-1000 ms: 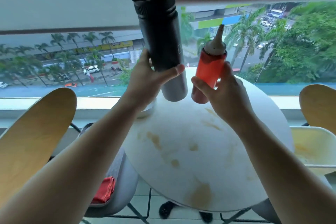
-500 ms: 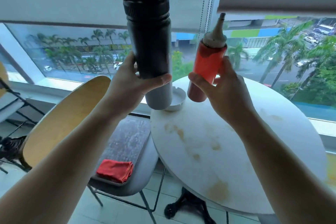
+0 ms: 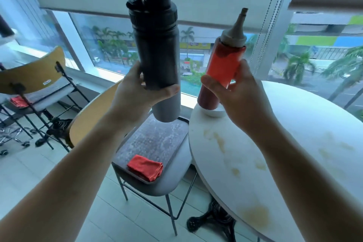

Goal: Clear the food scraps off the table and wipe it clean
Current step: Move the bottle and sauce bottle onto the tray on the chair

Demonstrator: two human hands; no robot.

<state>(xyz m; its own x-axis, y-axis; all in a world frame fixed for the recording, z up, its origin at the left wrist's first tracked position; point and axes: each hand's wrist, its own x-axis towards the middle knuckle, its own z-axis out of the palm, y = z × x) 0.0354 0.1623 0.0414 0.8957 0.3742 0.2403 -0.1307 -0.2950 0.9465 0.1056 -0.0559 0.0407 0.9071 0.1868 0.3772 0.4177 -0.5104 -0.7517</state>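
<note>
Holding: 2 bottles, 1 in each hand, both lifted clear of the table.
Left hand: fingers wrapped tight around the dark flask, thumb pressed across its front.
Dark flask: tall, black upper body, grey base, black screw cap with a loop strap; near upright, hanging above the chair seat.
Right hand: fingers and thumb clamped on the sauce bottle.
Sauce bottle: red squeeze type, grey cone nozzle, tilted slightly; its base sits in front of a small white dish.
Small white dish: on the table's far left edge.
Table: round, white top, black ornate foot; at right of view, beside the window.
Table surface: several yellow-brown smears and blotches, from near the dish down to a larger patch at the near edge.
Chair: just left of the table, wooden back, worn dark seat.
Red cloth: folded, lying on the chair seat's front part.
Second chair: further left, well apart, a red item on its seat.
</note>
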